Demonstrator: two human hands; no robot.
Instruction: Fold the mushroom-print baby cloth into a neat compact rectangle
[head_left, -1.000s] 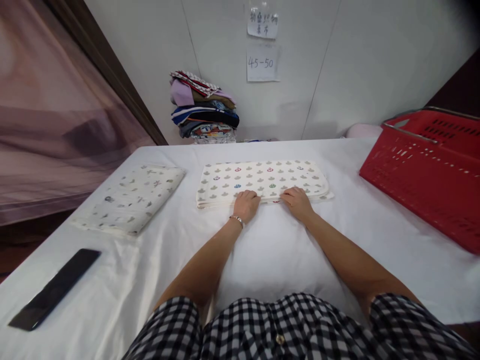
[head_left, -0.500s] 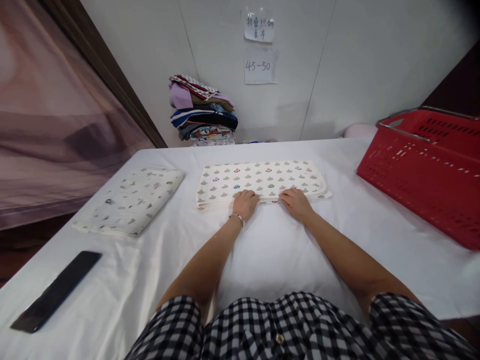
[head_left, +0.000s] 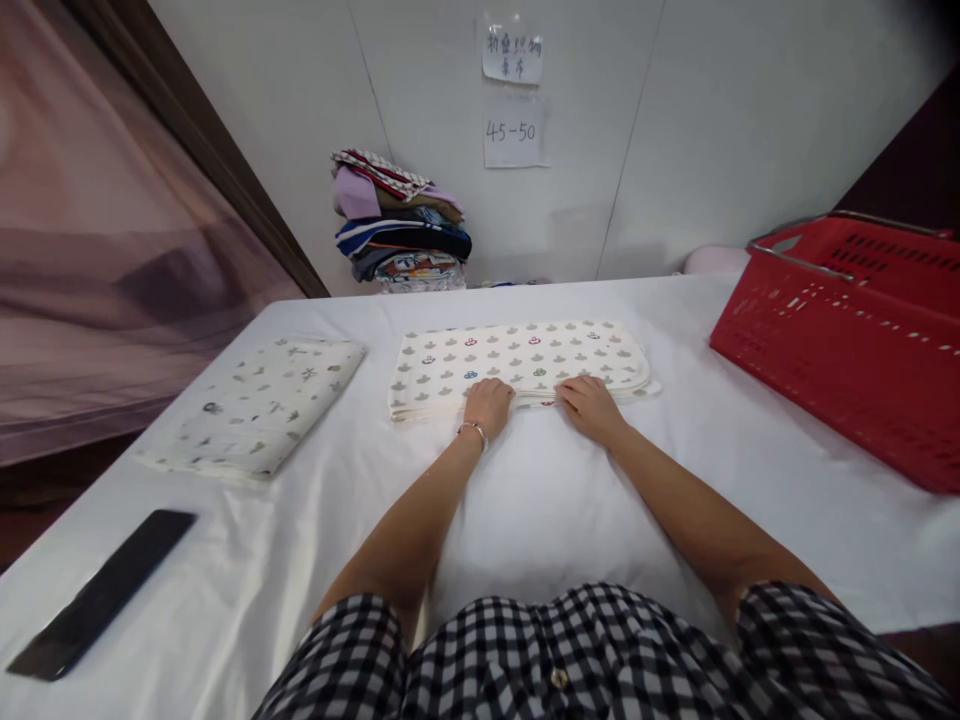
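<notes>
A folded cream cloth point(head_left: 510, 352) with grey boat shapes and small coloured anchors lies flat as a wide rectangle on the white-covered table point(head_left: 555, 520). My left hand point(head_left: 489, 405), with a bracelet at the wrist, is closed on the near edge of this cloth, left of its middle. A short way to the right, my right hand point(head_left: 589, 405) pinches the same near edge. Folded layers show along that edge. The fingertips of both hands are partly hidden against the fabric.
Another folded patterned cloth point(head_left: 262, 405) lies at the left, with a dark phone-like slab point(head_left: 105, 595) nearer me. A red basket point(head_left: 847, 350) stands at the right. A pile of folded fabrics point(head_left: 405, 225) is beyond the far edge, below wall papers point(head_left: 516, 135).
The view has shifted slightly. Both hands remain at the near edge of the cloth, which looks the same.
</notes>
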